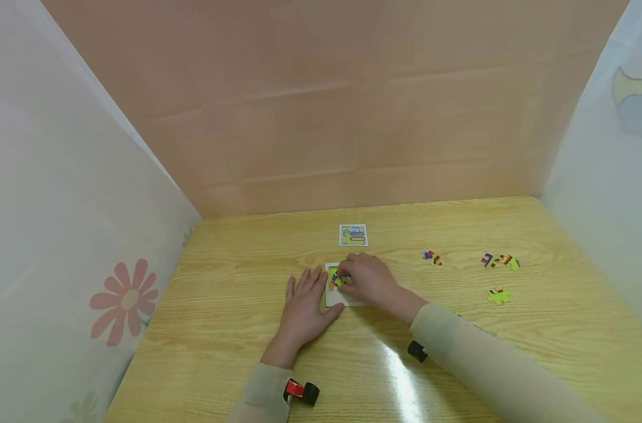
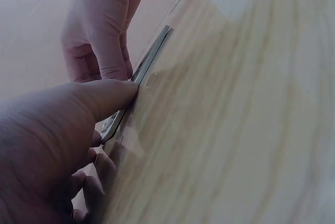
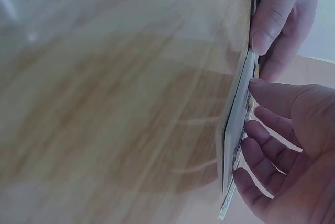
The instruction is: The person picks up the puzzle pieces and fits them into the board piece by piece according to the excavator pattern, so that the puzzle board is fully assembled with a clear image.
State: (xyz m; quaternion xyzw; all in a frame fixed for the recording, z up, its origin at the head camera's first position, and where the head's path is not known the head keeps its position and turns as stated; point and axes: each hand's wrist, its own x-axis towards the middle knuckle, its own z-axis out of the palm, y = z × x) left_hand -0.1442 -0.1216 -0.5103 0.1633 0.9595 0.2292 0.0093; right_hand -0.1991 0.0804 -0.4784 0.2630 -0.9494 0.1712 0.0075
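Note:
A white-framed puzzle board [image 1: 331,298] lies on the table in front of the person, with colourful pieces [image 1: 334,276] at its upper left. My left hand [image 1: 303,311] lies along its left side with fingers stretched out, and the thumb rests on the frame's near edge. The right hand [image 1: 371,282] bends over the board from the right. Its thumb and forefinger pinch a small puzzle piece, mostly covered by the fingers. In the right wrist view, the right fingertips [image 3: 250,143] touch the board's top, seen edge-on.
Behind the board lies a small picture card [image 1: 353,235] showing a vehicle. Loose puzzle pieces [image 1: 431,257] lie to the right, with more pieces [image 1: 501,261] and a green piece [image 1: 498,295] farther over. Others are partly hidden by the right sleeve. Cloth walls border the table.

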